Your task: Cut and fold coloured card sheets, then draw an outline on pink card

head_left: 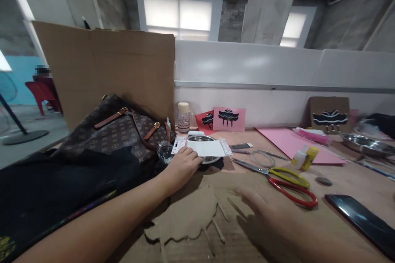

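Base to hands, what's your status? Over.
Left hand at white paper card over round silver bowl. Right hand blurred above flat brown cardboard. Steel scissors, red-and-yellow handles, nearby.

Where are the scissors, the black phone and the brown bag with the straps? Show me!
Scissors (264, 170): head view, on the metal near the pivot.
Black phone (362, 222): head view, on its screen.
Brown bag (114, 137): head view, on its patterned side.

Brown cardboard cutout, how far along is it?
Shaping looks done on the brown cardboard cutout. The left hand touches a flat white card; the blurred right hand is near a thin brown strip. Possibly left: decoration, as the cutout looks bare, unlike the white-edged black shape on pink card.
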The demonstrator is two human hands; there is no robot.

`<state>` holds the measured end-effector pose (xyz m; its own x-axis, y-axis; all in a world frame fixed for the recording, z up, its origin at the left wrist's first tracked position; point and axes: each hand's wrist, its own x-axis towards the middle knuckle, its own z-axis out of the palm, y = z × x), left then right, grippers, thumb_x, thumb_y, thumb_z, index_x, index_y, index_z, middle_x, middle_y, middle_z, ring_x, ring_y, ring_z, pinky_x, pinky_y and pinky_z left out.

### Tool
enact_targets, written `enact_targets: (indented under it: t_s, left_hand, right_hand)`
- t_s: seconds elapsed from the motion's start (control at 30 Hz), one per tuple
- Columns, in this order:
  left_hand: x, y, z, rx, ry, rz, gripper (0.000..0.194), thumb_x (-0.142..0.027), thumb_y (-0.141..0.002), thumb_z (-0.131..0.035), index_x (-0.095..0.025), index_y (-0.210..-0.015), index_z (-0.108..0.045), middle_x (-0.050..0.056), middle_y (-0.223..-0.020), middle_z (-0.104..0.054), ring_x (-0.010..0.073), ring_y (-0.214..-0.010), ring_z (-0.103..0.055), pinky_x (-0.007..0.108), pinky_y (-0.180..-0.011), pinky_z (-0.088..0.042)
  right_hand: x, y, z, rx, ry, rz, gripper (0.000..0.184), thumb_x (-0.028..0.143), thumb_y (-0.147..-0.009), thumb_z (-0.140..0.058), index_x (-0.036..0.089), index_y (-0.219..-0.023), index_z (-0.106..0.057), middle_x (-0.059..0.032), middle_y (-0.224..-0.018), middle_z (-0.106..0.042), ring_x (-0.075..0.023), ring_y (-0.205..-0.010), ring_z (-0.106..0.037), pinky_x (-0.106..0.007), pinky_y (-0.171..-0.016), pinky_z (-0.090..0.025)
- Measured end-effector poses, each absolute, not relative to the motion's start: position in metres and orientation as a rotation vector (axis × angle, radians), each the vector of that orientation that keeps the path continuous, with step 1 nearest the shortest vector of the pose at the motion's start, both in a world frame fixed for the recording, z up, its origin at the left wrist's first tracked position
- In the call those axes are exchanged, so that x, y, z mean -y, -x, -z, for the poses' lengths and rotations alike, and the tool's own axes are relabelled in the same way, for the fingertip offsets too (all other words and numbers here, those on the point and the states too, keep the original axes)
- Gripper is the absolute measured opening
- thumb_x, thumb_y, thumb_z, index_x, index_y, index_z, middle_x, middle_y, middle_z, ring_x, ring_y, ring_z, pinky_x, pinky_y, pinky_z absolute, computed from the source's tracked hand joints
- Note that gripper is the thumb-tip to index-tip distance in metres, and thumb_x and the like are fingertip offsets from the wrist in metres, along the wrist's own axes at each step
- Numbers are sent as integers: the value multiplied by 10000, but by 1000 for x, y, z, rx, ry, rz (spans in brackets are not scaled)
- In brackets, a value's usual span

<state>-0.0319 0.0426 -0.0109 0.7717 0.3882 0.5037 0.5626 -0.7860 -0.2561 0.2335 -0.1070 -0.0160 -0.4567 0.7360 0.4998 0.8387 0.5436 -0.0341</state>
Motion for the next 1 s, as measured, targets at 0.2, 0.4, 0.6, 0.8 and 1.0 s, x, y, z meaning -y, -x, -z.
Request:
enact_targets:
  t_s: [0.2, 0.4, 0.6, 0.8, 1.0]
  left_hand:
    - [-43, 32, 14, 744, 2546, 636, 157, -237, -978, -503, -196, -940, -649, 45, -890, -646, 233, -903, -542, 394, -876, -386]
    - [-45, 30, 16, 736, 2511, 645, 128, -267, -970, -531, -205, -927, -634, 32, -868, -636, 228, -884, -528, 386, -849, -375]
    - [-46, 29, 16, 739, 2531, 645, 142, -261, -976, -519, -201, -917, -634, 32, -871, -636, 230, -877, -520, 387, -846, -362]
    - [-42, 29, 16, 695, 2569, 698, 158, -229, -980, -506, -198, -924, -651, 29, -857, -651, 223, -846, -523, 380, -829, -365]
    - [-32, 23, 12, 595, 2587, 819, 186, -223, -972, -516, -191, -1120, -624, 67, -1079, -666, 237, -991, -551, 392, -899, -388]
  right_hand:
    - [37, -193, -42, 2355, 1258, 338, 229, 146, -959, -410, 181, -1001, -633, -92, -899, -693, -206, -812, -622, -300, -689, -423]
    - [1, -176, -23, 2363, 1396, 259, 168, 123, -944, -472, 156, -873, -621, -63, -760, -686, -163, -642, -581, -269, -567, -311]
    - [3, -197, -23, 2370, 1366, 220, 171, 243, -919, -600, 176, -1076, -604, -55, -901, -677, -179, -750, -599, -271, -626, -371]
    - [7, -191, -9, 2535, 1237, 287, 93, 158, -905, -600, 168, -994, -625, -65, -1020, -619, -170, -854, -577, -281, -722, -402]
    - [11, -194, -5, 2578, 1301, 446, 101, 90, -903, -547, 152, -959, -604, -71, -986, -630, -179, -798, -573, -302, -671, -374]
